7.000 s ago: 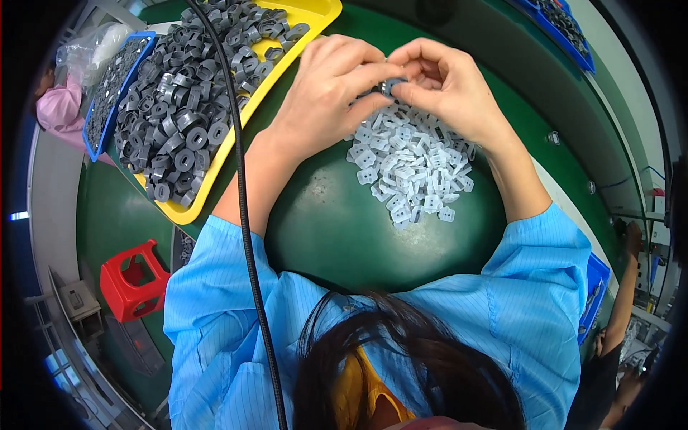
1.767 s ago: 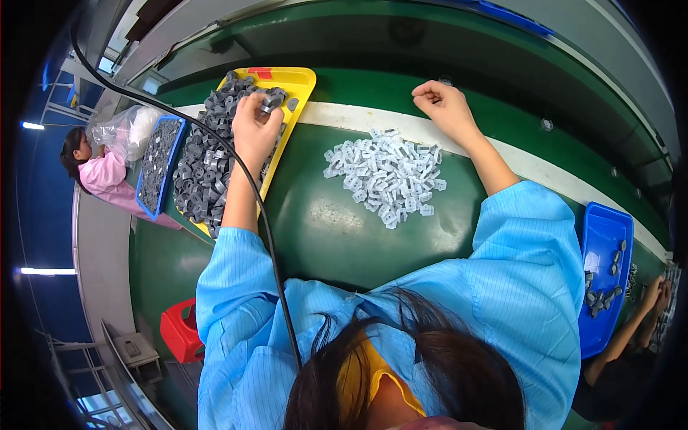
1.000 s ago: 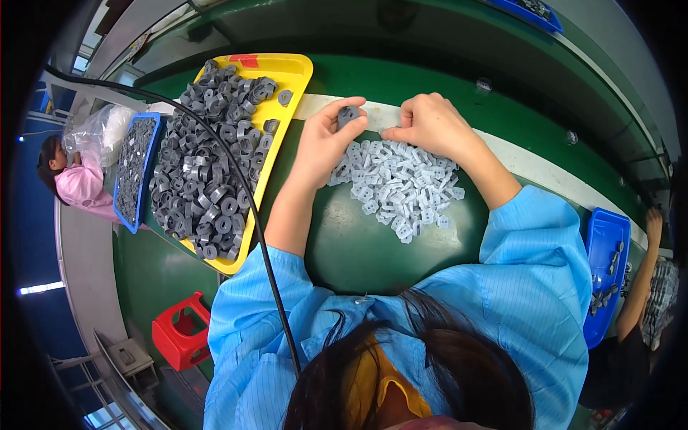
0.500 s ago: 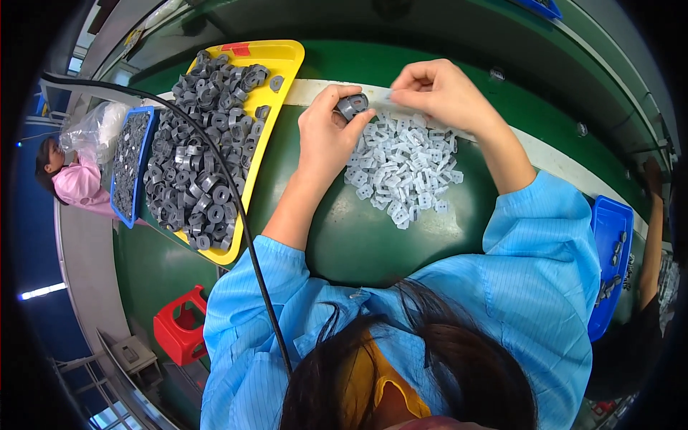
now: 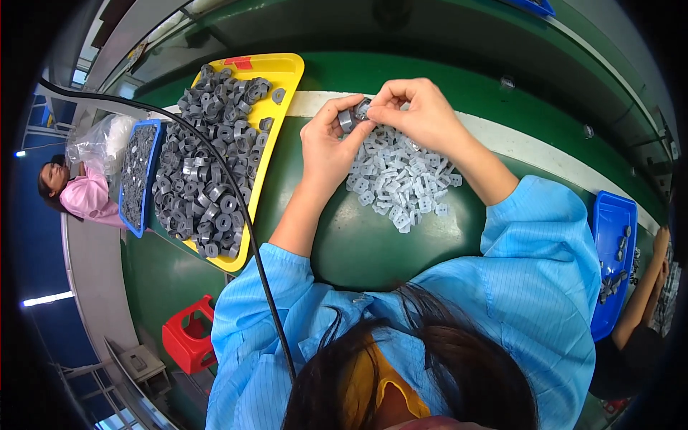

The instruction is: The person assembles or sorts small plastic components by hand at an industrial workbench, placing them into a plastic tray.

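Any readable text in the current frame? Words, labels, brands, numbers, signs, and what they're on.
None legible.
Red patch on the yellow tray: no readable text.
Gray part in the left hand: too small to tell if marked.
Pale translucent pieces: likewise too small.

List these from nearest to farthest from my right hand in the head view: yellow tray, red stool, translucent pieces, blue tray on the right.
1. Translucent pieces: piled just below your right hand in the picture.
2. Yellow tray: to the left.
3. Blue tray: far right.
4. Red stool: lower left.
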Demonstrator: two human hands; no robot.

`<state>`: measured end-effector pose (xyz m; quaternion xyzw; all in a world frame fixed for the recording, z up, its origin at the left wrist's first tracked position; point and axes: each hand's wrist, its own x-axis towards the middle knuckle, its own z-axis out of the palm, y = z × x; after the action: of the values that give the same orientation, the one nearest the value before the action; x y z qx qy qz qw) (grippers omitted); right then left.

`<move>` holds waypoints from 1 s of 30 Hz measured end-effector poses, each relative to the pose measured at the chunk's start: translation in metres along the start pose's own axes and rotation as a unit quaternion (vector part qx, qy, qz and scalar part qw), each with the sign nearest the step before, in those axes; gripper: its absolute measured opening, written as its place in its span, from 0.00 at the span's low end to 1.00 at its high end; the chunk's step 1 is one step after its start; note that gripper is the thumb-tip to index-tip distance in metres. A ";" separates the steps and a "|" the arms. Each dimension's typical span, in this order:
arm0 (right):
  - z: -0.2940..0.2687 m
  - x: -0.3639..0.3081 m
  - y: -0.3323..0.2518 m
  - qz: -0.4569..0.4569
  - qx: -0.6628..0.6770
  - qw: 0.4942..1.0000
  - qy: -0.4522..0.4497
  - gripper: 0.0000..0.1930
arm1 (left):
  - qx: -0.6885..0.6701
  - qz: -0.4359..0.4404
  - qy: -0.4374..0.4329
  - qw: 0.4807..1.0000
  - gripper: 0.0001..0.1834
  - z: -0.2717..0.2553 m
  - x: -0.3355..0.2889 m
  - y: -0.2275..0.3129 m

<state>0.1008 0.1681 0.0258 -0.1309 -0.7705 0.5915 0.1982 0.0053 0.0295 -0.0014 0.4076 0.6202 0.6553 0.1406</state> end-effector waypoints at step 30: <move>-0.031 0.014 0.013 0.159 0.267 0.935 -0.173 0.10 | 0.092 0.111 -0.034 0.989 0.19 -0.004 0.005 0.005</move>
<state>0.1022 0.2047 0.0228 -0.0902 -0.5760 0.8124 -0.0070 0.0015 0.0291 0.0051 0.5073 0.6234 0.5930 0.0497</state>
